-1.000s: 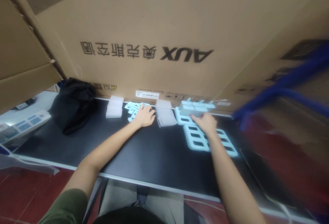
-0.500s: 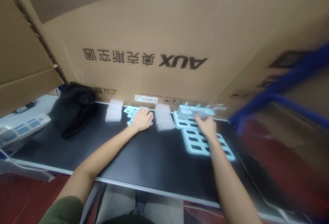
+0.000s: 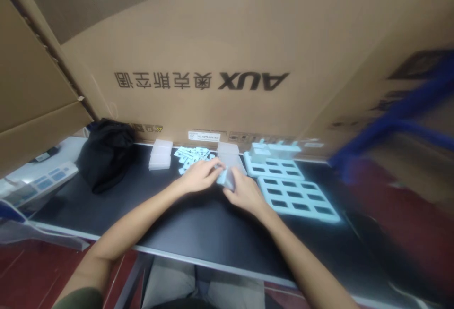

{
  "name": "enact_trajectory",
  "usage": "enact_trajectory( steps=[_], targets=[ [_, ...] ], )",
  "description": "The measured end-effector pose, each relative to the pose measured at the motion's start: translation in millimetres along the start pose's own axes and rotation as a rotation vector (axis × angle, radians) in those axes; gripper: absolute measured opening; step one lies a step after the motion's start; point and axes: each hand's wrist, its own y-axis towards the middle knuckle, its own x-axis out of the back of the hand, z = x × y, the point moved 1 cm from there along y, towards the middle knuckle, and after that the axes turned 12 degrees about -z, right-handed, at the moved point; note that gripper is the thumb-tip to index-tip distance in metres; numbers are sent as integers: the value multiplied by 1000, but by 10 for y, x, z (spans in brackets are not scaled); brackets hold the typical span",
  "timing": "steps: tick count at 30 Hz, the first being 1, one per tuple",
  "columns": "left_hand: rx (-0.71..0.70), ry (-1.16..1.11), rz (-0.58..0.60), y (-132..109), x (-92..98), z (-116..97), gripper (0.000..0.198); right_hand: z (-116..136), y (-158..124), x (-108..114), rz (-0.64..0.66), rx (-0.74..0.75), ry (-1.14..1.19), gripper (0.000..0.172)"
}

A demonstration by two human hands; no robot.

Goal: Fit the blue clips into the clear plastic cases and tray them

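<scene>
My right hand (image 3: 244, 192) is closed around a translucent, light-blue box-shaped piece (image 3: 226, 179), held tilted above the black table. My left hand (image 3: 200, 175) meets it from the left, fingers and thumb pinched at its upper end. Whatever is between those left fingertips is too small and blurred to name. Just behind the left hand lies a loose pile of small flat light-blue pieces (image 3: 191, 154). A stack of translucent white flat pieces (image 3: 228, 150) is partly hidden behind my hands.
Two light-blue slotted racks (image 3: 298, 200) lie at the right; similar box-shaped pieces with tabs (image 3: 278, 150) stand on the rear one. Another translucent stack (image 3: 160, 154) and a black cloth bag (image 3: 106, 153) are at left. A large cardboard box (image 3: 198, 39) walls off the back.
My right hand has come left from the rear rack with a box-shaped piece. My left hand has left the pile of small pieces and moved right and nearer to meet it.
</scene>
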Motion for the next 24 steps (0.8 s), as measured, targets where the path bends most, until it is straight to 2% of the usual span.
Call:
enact_trajectory(
  steps=[2,4,6,8,10,12,14,16,20,24],
  targets=[
    [49,-110,-69,-16,28,130,27,2,-4,-3,16,7,-50,28],
    [147,-180,-224,-11,75,336,30,-92,16,28,-16,-34,-84,28],
    [244,-146,-371,-1,119,561,31,-218,49,75,-70,-97,-111,28],
    [293,-12,-402,-7,135,746,28,-326,80,120,-107,-165,-127,28],
    [291,158,-335,-48,113,863,28,-399,101,153,-120,-238,-134,32],
    [252,331,-248,-123,63,908,36,-437,109,174,-125,-290,-133,45],
    [202,492,-198,-209,10,892,43,-450,106,189,-132,-298,-126,57],
    [150,621,-186,-277,-34,836,41,-445,95,202,-138,-276,-116,62],
    [-5,685,-110,-332,-120,681,20,-369,107,232,-116,-264,-169,60],
    [-181,633,-3,-363,-252,595,16,-116,328,213,-90,-211,-241,62]
  ],
)
